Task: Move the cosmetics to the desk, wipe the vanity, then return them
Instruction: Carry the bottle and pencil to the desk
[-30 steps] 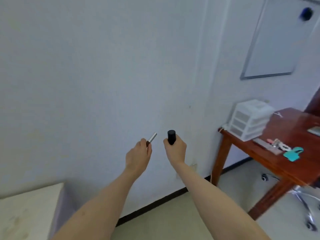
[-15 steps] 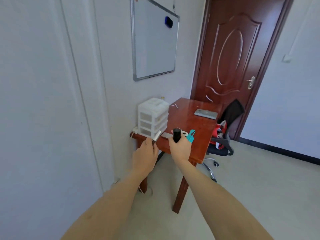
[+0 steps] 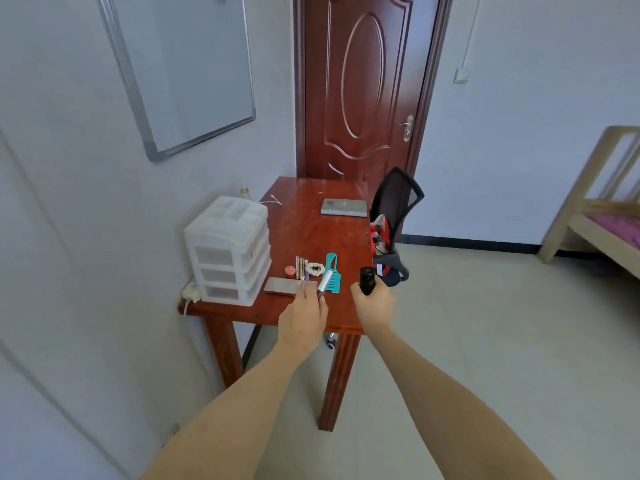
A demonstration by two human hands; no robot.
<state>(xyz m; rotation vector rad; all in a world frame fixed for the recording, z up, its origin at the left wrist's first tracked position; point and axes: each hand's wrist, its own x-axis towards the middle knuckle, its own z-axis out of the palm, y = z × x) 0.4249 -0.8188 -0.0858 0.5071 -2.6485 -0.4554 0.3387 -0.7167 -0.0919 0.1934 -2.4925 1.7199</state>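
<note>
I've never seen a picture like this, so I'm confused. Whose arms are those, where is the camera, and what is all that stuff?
No machine here: the arms belong to a person wearing a camera on their head, so you look down as they do. The left hand holds a slim silver tube. The right hand grips a black bottle. Ahead stands a red-brown wooden desk. On it lie a teal comb, a flat grey case, a small pink jar, a white drawer box and a grey booklet.

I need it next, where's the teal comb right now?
The teal comb lies on the desk near its front edge, just beyond the left hand, right of a beaded bracelet.
</note>
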